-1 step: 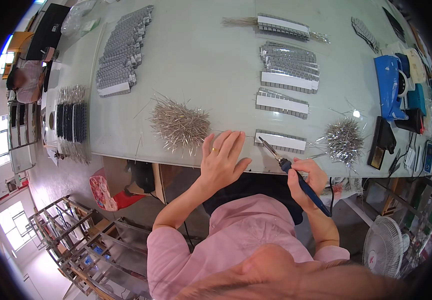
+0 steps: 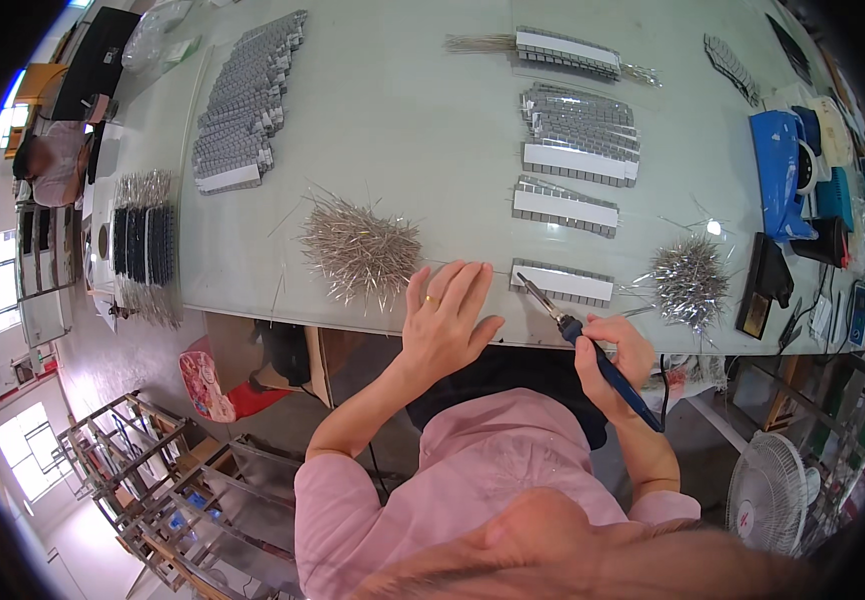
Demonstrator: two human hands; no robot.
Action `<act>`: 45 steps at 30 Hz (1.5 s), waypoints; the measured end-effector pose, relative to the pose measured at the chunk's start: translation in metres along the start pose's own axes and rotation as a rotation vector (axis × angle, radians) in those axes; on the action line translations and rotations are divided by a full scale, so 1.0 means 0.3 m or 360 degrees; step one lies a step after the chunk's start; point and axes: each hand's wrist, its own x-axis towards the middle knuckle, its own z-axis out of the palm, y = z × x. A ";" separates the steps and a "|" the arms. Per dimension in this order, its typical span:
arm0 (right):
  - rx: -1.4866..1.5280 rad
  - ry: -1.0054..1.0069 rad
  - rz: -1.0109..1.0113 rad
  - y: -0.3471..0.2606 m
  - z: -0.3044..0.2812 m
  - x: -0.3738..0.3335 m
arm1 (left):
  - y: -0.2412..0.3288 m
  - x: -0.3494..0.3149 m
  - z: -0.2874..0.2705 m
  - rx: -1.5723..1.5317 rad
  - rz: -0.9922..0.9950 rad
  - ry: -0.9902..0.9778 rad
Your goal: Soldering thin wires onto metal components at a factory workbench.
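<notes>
My right hand (image 2: 621, 352) is closed round the dark blue handle of a soldering iron (image 2: 610, 378). The iron's metal tip touches or hovers just over the left end of a short grey segmented strip with a white face (image 2: 565, 284). My left hand (image 2: 446, 312) lies palm down near the table's front edge, fingers stretched out. A thin wire (image 2: 501, 273) runs between its fingertips and the strip's left end; whether the fingers press on it I cannot tell. Left of that hand is a heap of thin metal wire leads (image 2: 361, 250); a second heap of leads (image 2: 691, 283) lies right of the strip.
Beyond the strip lie another strip (image 2: 565, 207), a stack of strips (image 2: 581, 130) and a bundle with wires (image 2: 567, 52). A long row of grey strips (image 2: 245, 110) spreads at the far left. Tools and a blue bag (image 2: 779, 170) crowd the right edge; a fan (image 2: 768, 492) stands below.
</notes>
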 end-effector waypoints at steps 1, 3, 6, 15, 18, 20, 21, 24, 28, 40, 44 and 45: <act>0.0000 -0.0001 0.0001 -0.005 0.004 0.007 | 0.001 0.002 0.000 -0.0001 0.0006 -0.0008; -0.0046 -0.0009 0.0034 -0.018 0.011 0.021 | 0.002 0.003 0.003 -0.0005 0.0014 -0.0017; -0.0111 -0.0018 -0.0075 -0.002 0.020 0.033 | 0.003 0.005 0.006 -0.0004 0.0020 -0.0019; -0.0157 -0.0051 -0.0139 -0.018 0.034 0.059 | 0.003 0.008 0.007 0.0001 0.0040 -0.0029; -0.0168 -0.0062 -0.0127 -0.029 0.034 0.069 | 0.003 0.006 0.007 -0.0008 0.0034 -0.0025; -0.0175 -0.0078 -0.0149 -0.038 0.035 0.078 | 0.003 0.005 0.009 -0.0023 0.0028 -0.0028; -0.0180 -0.0092 -0.0166 -0.045 0.035 0.080 | 0.003 0.004 0.010 -0.0025 0.0026 -0.0027; -0.0344 -0.0182 -0.0343 -0.072 0.036 0.087 | 0.002 0.003 0.011 -0.0018 0.0022 -0.0023; -0.0317 -0.0162 -0.0508 -0.037 0.040 0.090 | 0.002 0.001 0.007 -0.0017 0.0034 0.0041; 0.0736 0.0257 0.0225 0.088 -0.036 0.029 | 0.139 -0.003 0.033 -0.0339 0.0573 0.0235; 0.0529 0.0399 0.0167 0.107 -0.106 0.002 | 0.173 0.060 0.055 -0.0253 0.0436 -0.0057; 0.0420 0.0426 0.0166 0.114 -0.120 -0.008 | 0.184 0.083 0.049 -0.0228 0.0359 -0.0161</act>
